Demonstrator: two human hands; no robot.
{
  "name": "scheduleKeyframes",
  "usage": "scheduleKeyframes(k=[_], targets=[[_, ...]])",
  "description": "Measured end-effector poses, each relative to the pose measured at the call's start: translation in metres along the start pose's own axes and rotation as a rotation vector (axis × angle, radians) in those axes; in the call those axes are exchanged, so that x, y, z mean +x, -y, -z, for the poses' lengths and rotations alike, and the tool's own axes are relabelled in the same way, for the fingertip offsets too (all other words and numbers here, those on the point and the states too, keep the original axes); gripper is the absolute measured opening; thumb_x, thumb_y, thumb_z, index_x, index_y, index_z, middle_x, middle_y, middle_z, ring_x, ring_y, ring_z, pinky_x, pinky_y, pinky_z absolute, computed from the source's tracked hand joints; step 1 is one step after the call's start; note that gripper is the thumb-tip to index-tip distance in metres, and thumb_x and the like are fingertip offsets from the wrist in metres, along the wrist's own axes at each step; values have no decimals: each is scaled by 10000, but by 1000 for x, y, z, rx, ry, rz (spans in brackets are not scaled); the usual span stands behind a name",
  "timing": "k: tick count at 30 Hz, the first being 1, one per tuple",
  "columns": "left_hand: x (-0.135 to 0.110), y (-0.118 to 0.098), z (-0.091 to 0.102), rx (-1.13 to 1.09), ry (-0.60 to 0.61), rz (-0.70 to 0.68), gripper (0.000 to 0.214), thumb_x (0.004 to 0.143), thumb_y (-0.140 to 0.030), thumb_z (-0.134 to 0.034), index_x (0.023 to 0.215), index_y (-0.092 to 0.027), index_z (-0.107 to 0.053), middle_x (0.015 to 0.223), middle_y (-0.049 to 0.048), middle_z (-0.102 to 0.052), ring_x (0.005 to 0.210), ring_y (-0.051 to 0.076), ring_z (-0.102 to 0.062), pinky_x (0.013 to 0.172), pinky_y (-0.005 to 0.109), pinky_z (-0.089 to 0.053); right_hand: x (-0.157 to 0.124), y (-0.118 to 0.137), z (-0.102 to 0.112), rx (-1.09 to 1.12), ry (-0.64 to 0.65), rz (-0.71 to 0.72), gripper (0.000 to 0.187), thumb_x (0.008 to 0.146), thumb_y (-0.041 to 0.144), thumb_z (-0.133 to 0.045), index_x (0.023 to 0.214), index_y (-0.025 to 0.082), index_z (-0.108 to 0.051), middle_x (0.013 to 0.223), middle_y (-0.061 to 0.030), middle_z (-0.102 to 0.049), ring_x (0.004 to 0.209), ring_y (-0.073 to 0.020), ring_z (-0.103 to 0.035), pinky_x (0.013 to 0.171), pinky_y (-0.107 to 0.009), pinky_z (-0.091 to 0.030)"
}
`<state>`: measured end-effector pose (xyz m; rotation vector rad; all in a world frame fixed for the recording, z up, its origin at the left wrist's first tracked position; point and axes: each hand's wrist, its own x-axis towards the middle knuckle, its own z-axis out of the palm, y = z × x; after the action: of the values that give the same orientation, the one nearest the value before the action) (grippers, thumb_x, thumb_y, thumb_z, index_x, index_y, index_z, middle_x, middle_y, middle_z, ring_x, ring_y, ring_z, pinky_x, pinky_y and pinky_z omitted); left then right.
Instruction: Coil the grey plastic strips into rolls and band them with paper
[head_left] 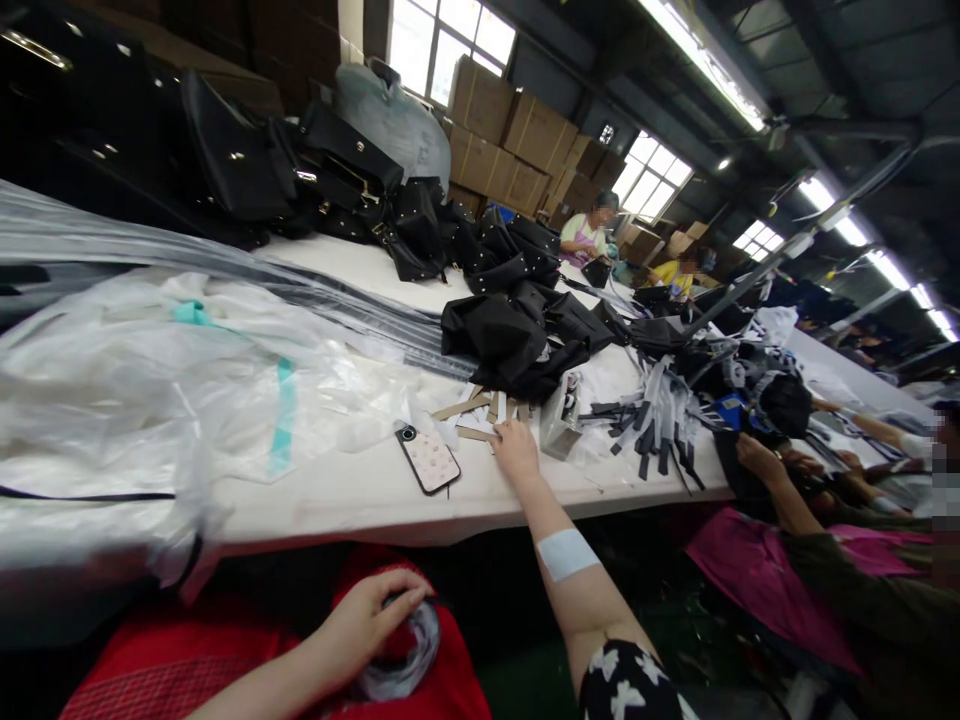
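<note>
My right hand (514, 446) reaches out over the white table (360, 490), its fingers closing on the flat brown card strips (480, 412) fanned out in front of a heap of black fabric (517, 335). A white patch is stuck on that forearm. A phone (428, 458) with a pale patterned case lies face down just left of the hand. My left hand (367, 622) rests low in my lap, fingers curled round a grey and white roll (409, 650) lying on red cloth (225, 660).
Clear plastic bags (150, 370) cover the table's left half. Black handbags (240, 160) and cardboard boxes (510, 150) stand behind. Grey and black strips (652, 420) lie to the right, where another person's hands (761, 460) work. Two more people sit at the far end.
</note>
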<state>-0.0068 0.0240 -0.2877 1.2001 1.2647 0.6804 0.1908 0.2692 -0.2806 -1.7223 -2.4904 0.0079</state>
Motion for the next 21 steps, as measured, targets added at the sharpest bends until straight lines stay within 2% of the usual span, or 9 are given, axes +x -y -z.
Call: scheduleKeyframes(k=[2,6,11,16,21], targets=[[1,2,-1,8,2,7,553,741,-674,-497,838,-168,-697,798,41,-675,770,202,-586,773,278,-470,3,-1,-4,-60,15,21,197,911,253,-526,998,173,-684,1044,-113,-625,1015,-228,-523,892,-322,-382],[1,2,-2,9,14,-2,559,742,-671,-494,840,-159,-694,816,57,-685,782,210,-598,773,288,-471,9,-3,-3,-156,58,102,213,935,255,-486,1006,167,-666,1037,-117,-618,1027,-221,-526,886,-310,-379],[-3,-3,-3,14,14,-6,522,740,-645,-507,832,-163,-687,834,60,-695,813,218,-608,789,291,-467,15,-7,4,-241,123,206,251,940,156,-409,996,159,-653,1041,-122,-613,1014,-209,-548,881,-307,-383],[-6,-7,-5,25,0,0,484,746,-627,-495,799,-178,-670,794,38,-681,778,206,-587,759,285,-465,16,-8,8,-286,148,240,247,943,283,-451,1025,161,-649,1064,-124,-614,1022,-219,-557,874,-306,-406],[-8,-9,-5,27,7,-10,476,742,-610,-510,816,-169,-676,791,40,-677,763,197,-579,746,278,-464,16,-3,9,-309,142,236,235,924,163,-430,945,138,-663,1019,-138,-625,971,-216,-579,847,-307,-417]])
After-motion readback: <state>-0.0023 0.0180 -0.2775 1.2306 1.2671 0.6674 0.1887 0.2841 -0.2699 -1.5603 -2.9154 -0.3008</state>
